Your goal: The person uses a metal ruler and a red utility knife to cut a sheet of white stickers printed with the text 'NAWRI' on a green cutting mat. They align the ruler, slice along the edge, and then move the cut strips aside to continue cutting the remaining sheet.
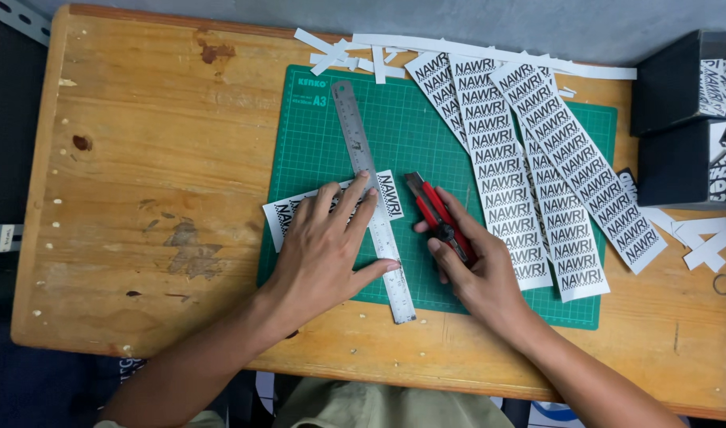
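Steel ruler [372, 198] lying long and narrow across the green cutting mat [426, 143], slanted from upper left to lower right, shiny and finely graduated, lower end poking past the mat's edge onto the tabletop [157, 143]; beneath it a white printed paper strip [287, 210], crossing under the ruler with one short end showing on the right side. Left hand [323, 246] spread flat, fingers fanned, pressing down on ruler and strip together, thumb stretched out against the ruler's lower part. Right hand [470, 265] closed around a red utility knife [436, 214], just right of the ruler, blade end pointing up the mat, near the strip's end; whether the blade touches the mat, cannot tell. Mat gridded and matte, rectangular; more printed strips [537, 174] fanned out on its right half, flat and glossy white with black lettering; thin white offcuts [355, 51] scattered along the top edge; tabletop worn, stained, scratched wood.
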